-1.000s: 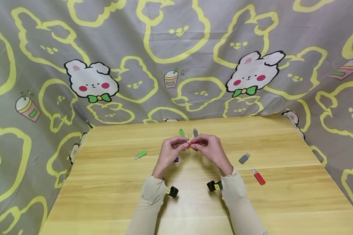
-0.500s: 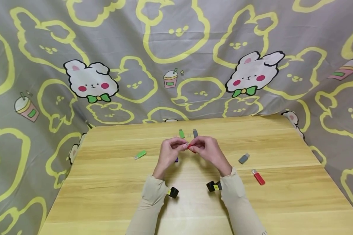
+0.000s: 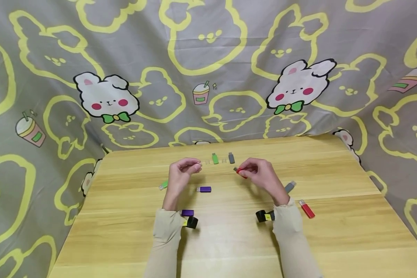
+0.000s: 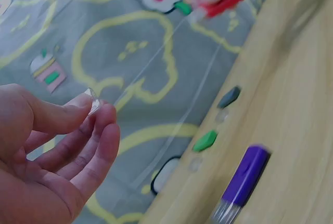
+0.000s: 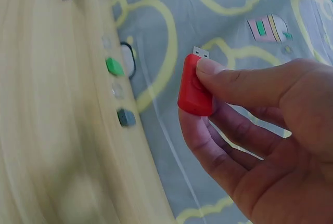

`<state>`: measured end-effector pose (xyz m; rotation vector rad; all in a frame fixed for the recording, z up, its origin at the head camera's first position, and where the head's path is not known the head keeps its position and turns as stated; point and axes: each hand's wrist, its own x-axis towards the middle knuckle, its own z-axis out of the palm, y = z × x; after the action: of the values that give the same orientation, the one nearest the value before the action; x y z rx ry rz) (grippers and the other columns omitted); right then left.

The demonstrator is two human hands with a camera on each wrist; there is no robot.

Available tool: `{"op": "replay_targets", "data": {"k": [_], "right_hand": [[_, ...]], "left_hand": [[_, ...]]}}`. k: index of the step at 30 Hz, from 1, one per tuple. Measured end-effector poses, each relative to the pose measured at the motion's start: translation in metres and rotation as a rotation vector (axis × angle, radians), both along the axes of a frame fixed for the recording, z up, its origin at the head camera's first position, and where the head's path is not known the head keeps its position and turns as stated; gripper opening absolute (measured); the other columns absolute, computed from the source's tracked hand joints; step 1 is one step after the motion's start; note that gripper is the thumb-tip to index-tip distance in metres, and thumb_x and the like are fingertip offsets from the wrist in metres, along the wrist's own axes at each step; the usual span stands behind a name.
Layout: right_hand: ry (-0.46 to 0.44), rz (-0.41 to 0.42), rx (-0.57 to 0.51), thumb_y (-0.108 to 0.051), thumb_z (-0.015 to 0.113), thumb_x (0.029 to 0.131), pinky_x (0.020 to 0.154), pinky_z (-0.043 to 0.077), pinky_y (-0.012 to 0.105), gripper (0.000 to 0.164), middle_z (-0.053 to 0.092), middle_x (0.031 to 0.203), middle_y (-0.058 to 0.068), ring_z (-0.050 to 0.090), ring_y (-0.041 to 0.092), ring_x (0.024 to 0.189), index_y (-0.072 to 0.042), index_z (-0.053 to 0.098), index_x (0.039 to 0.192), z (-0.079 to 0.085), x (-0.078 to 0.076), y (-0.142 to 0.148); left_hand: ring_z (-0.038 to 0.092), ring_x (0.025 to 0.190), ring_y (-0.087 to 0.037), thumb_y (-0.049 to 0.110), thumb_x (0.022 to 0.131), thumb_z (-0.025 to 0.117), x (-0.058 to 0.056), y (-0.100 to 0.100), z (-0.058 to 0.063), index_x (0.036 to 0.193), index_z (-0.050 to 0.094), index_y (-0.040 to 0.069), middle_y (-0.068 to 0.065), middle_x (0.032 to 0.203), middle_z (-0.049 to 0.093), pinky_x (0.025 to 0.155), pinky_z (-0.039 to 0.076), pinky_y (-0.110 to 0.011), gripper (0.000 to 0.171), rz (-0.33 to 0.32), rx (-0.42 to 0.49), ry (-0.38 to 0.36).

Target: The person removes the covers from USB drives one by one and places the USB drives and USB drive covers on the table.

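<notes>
Between thumb and fingertips, my left hand (image 3: 181,175) pinches a small clear cap (image 4: 93,102), raised over the table. My right hand (image 3: 262,177) holds a red USB stick (image 5: 194,86) by its body, thumb on its face, with the bare metal plug (image 5: 201,52) pointing away from the palm. The two hands are well apart. Below and between them, a purple USB stick (image 3: 205,189) with a clear cap lies on the wood. A second purple USB stick (image 3: 187,212) lies by my left wrist, partly covered by the wrist camera.
Toward the table's back, an uncapped green USB stick (image 3: 215,158) and a grey one (image 3: 231,158) lie beside two loose clear caps. Capped sticks lie outward: green (image 3: 163,185) at left, grey (image 3: 290,187) and red (image 3: 307,209) at right. A patterned curtain (image 3: 153,127) borders the table.
My hands were together at the red USB stick and have drawn apart. The clear cap has come off into my left hand; the stick stays in my right. Both purple sticks now show more.
</notes>
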<state>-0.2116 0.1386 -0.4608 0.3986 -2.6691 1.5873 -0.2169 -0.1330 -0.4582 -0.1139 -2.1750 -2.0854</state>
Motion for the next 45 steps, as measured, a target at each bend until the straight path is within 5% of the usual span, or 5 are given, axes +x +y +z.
{"op": "replay_targets", "data": {"k": [15,31,37,45], "right_hand": [[-0.005,0.015,0.003,-0.001,0.077,0.091,0.068,0.06,0.028,0.01,0.076,0.096,0.011,0.072,0.023,0.081,-0.004,0.077,0.1,-0.009,-0.004,-0.01],[-0.037,-0.006,-0.054,-0.003,0.078,0.091,0.07,0.06,0.03,0.008,0.075,0.099,0.013,0.072,0.025,0.082,-0.003,0.075,0.098,-0.02,-0.01,-0.025],[-0.047,-0.067,-0.078,-0.003,0.076,0.092,0.072,0.061,0.031,0.013,0.074,0.098,0.014,0.073,0.028,0.083,0.001,0.074,0.104,-0.016,-0.021,-0.035],[-0.094,-0.047,-0.021,-0.006,0.078,0.09,0.07,0.059,0.029,0.011,0.074,0.093,0.011,0.07,0.022,0.082,0.0,0.075,0.098,-0.011,-0.047,-0.075]], "left_hand": [[0.073,0.081,-0.024,-0.006,0.092,0.072,-0.003,-0.01,-0.001,0.104,0.072,-0.012,-0.027,0.098,0.073,0.077,0.062,-0.029,0.013,0.015,-0.026,0.013],[0.072,0.077,-0.016,-0.008,0.092,0.071,-0.006,-0.015,-0.002,0.104,0.073,-0.011,-0.026,0.097,0.073,0.074,0.061,-0.025,0.012,0.045,-0.024,-0.015],[0.071,0.078,-0.016,-0.008,0.092,0.071,-0.006,-0.016,-0.001,0.104,0.073,-0.01,-0.026,0.098,0.073,0.074,0.061,-0.025,0.012,0.057,-0.021,-0.02],[0.073,0.08,-0.024,-0.007,0.092,0.072,-0.005,-0.023,-0.004,0.104,0.073,-0.009,-0.024,0.097,0.074,0.074,0.062,-0.026,0.013,0.074,-0.046,-0.025]]}}
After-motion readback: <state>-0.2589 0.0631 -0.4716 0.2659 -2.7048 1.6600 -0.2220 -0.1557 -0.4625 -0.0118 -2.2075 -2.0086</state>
